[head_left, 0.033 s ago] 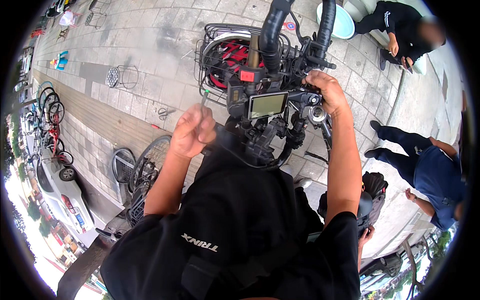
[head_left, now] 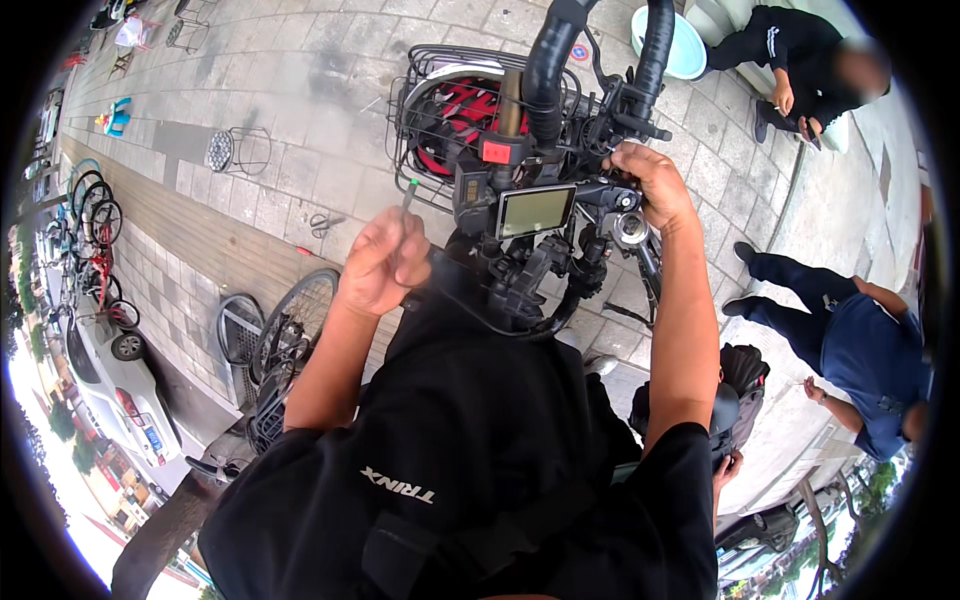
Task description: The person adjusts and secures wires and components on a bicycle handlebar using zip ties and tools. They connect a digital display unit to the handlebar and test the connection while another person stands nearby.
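Observation:
My left hand is pinched around a thin dark cable with a green tip pointing up, left of the bicycle's display. From that hand the black cable seems to loop toward the handlebar parts. My right hand is closed at the handlebar, just right of the display; what its fingertips grip is hidden. Close below it sits a round silver-rimmed part. Black-wrapped handlebars rise at the top. A red button sits on a black block beside them.
A wire basket holds a red and black item. Scissors and a red-handled tool lie on the paving. Stools, parked bicycles and a white car stand left. Several people and a pale blue basin are at right.

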The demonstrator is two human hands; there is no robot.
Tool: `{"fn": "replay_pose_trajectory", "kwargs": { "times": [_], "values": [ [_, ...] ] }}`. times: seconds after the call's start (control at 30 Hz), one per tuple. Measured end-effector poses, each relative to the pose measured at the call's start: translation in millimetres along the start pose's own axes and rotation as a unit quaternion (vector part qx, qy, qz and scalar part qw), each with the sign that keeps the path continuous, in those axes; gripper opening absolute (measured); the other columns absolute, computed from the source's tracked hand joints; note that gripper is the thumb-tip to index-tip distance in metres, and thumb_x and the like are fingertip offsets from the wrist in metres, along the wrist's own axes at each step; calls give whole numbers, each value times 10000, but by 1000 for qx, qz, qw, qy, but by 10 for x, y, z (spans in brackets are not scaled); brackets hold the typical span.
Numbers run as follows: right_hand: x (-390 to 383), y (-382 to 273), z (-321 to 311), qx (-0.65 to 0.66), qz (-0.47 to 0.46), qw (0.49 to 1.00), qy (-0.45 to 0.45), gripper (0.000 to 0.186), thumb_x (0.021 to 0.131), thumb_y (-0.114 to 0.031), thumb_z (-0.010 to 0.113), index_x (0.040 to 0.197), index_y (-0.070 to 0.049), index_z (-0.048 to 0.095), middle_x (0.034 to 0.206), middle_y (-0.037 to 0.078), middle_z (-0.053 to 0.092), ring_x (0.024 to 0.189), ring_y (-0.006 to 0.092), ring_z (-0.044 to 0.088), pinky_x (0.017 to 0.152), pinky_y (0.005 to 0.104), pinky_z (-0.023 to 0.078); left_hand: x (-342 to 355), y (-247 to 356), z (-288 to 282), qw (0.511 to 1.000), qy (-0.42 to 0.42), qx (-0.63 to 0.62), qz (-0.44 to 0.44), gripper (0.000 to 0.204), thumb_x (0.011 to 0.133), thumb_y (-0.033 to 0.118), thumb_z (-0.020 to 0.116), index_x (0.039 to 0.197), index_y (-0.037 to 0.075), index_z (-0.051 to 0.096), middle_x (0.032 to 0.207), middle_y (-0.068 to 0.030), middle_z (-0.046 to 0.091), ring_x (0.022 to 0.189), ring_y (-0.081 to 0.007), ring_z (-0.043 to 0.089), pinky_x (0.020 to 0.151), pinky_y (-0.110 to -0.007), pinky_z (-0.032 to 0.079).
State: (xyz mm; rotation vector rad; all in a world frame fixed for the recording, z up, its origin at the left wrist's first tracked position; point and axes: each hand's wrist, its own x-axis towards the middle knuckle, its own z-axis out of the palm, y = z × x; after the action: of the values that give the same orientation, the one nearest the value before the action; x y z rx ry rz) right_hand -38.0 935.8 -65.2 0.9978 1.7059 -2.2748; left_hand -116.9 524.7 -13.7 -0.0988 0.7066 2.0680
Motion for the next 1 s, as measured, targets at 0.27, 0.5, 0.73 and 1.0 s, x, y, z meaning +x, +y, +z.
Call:
{"fn": "replay_pose_trajectory", "kwargs": {
  "times": [0.27, 0.5, 0.73, 1.0],
  "values": [
    [71, 82, -25, -52, -1, 998, 40, 329, 926, -200, 791, 1152, 32, 737, 934, 23, 718, 796, 104, 581, 769, 282, 477, 6, 21, -63, 1000, 4, 0, -11, 163, 1058, 251, 595, 1051, 89, 581, 861, -21, 491, 618, -85, 413, 516, -222, 316],
    [55, 64, -51, -81, -1, 996, 47, 378, 918, -225, 789, 1181, 39, 727, 998, 38, 727, 889, 133, 629, 838, 273, 494, 9, 16, 48, 999, 37, 6, -27, 172, 1047, 262, 609, 1004, 103, 556, 871, -13, 509, 615, -97, 405, 529, -242, 331],
    [-31, -152, 93, -395, -121, 905, 105, 317, 924, -244, 758, 1096, 21, 780, 980, 109, 763, 903, 186, 667, 856, 313, 514, -347, -186, -97, 995, 74, -61, 35, 151, 1050, 227, 603, 964, 108, 563, 856, -27, 541, 621, -103, 446, 538, -263, 332],
    [60, 114, -101, -251, -63, 957, 129, 388, 969, -286, 741, 1206, 21, 742, 994, 29, 722, 857, 107, 593, 780, 258, 476, -1223, -232, -422, 971, 150, -130, 133, 175, 1068, 253, 574, 966, 114, 547, 876, -11, 529, 628, -101, 443, 544, -266, 349]
  ]
}}
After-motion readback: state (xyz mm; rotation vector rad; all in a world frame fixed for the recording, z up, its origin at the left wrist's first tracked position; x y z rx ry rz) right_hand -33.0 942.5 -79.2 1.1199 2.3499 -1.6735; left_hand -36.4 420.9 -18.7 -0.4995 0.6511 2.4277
